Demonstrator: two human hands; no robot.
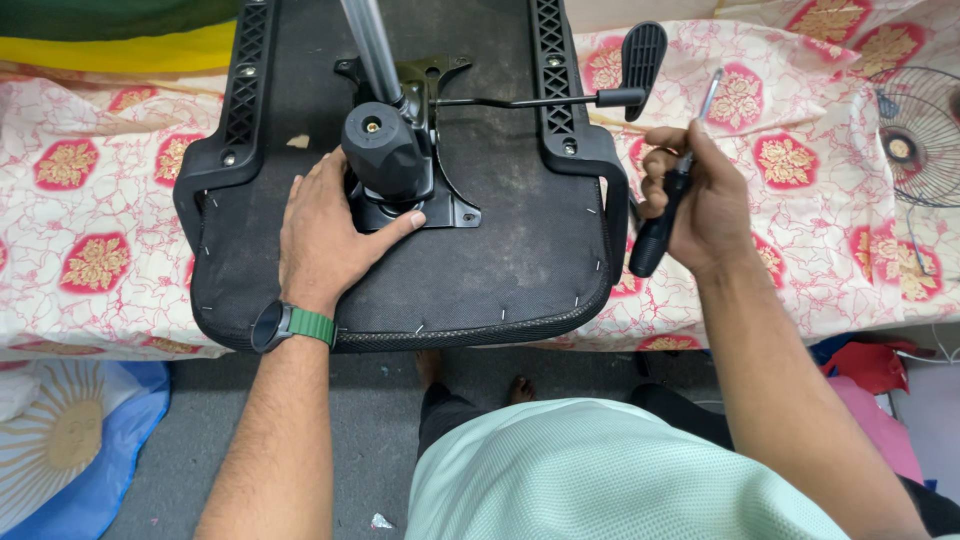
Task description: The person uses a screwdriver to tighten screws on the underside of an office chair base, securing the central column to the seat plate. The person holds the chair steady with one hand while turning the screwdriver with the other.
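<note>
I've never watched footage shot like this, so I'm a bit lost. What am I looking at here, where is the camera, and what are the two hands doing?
The camera sits on a person's head and looks down, so you see their own arms from above. In front of them an office chair seat lies upside down on a table covered with a cream cloth with red flower patches. Bolted to the seat's underside is a black metal mechanism with a silver column rising toward the camera and a lever with a paddle handle sticking out sideways. The left hand, with a green-strapped watch at the wrist, rests flat on the seat against the mechanism. The right hand grips a black-handled screwdriver, held off to the side above the cloth. A wire fan grille shows at the right edge.
</note>
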